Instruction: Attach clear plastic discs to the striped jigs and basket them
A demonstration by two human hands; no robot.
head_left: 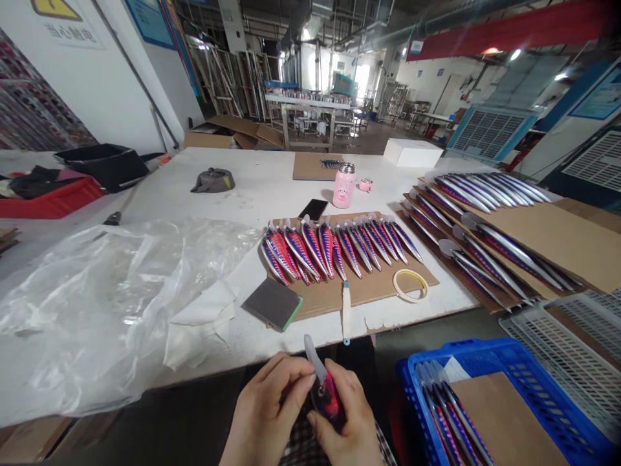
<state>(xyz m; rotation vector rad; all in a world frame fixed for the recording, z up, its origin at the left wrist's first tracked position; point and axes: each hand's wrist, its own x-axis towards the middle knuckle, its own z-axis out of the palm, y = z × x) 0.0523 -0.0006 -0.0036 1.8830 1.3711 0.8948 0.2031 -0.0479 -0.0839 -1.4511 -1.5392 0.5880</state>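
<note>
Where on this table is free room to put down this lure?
Bare white tabletop lies between the grey cloth and the phone. Crowded: the cardboard sheet of pink lures and the boards to its right.

A red-and-pink fishing lure (326, 396) (its pale plastic lip (313, 357) pointing up) sits tilted between the left hand (269, 404) and right hand (347, 417), just below the near edge of the bench (310, 321).

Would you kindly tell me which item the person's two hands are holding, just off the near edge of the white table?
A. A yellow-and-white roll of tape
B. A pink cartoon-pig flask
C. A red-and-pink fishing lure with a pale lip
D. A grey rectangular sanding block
C: the left hand and right hand grip a red-and-pink fishing lure, its pale lip pointing up between them.
</note>
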